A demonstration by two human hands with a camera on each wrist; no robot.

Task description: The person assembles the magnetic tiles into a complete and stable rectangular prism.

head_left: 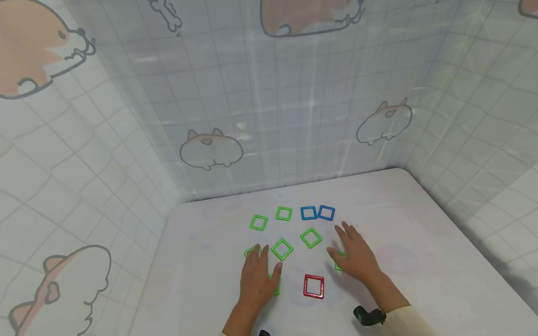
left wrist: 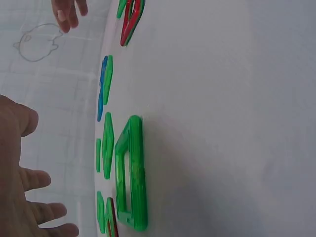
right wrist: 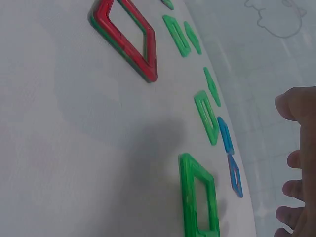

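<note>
Green opens your left side: a half-hidden green frame peeks out past the fingertips of your left hand, a far-left green frame lies beyond, and a third green frame shows beside the thumb. That hand's fingers are spread, gripping nothing. Next come a green diamond-turned frame and, farther off, a back green frame; then a blue frame, a tilted green frame and, nearer you, a red frame. Both wrist views show green under the red, so it is probably stacked on another. A second blue frame sits just beside the first. Rightmost, a green frame is partly covered by your right hand, its fingers extended and holding nothing. Judging by this, the spreading-out looks largely done: the frames lie flat on the white table, with none yet in hand or standing upright.
</note>
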